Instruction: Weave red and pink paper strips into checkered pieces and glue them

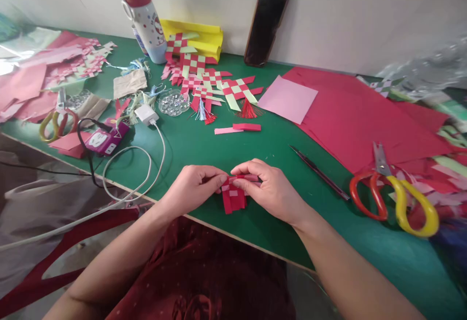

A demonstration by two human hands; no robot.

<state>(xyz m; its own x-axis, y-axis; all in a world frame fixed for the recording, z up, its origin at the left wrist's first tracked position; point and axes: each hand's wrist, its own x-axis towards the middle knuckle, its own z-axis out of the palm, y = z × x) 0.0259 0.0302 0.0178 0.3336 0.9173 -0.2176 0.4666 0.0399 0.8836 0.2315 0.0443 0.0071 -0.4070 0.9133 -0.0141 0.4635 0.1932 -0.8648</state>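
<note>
Both hands meet at a small woven piece of red and pink paper strips (234, 200) near the table's front edge. My left hand (195, 187) pinches its upper left corner between thumb and forefinger. On the other side, my right hand (268, 187) grips the upper right edge, where pink strip ends stick out. Red strip ends hang down below the woven part. Beyond the hands lie a loose pink strip (226, 131) and a folded red strip (248, 127), overlapping at their ends.
Right of the hands are a dark pen (319, 172) and scissors (396, 196) beside large red paper sheets (350, 111). Finished woven paper fish (237, 89) lie at the back. A white cable (164, 147), a purple power socket (105, 137) and a bottle (146, 23) stand left. A phone (265, 28) leans on the wall.
</note>
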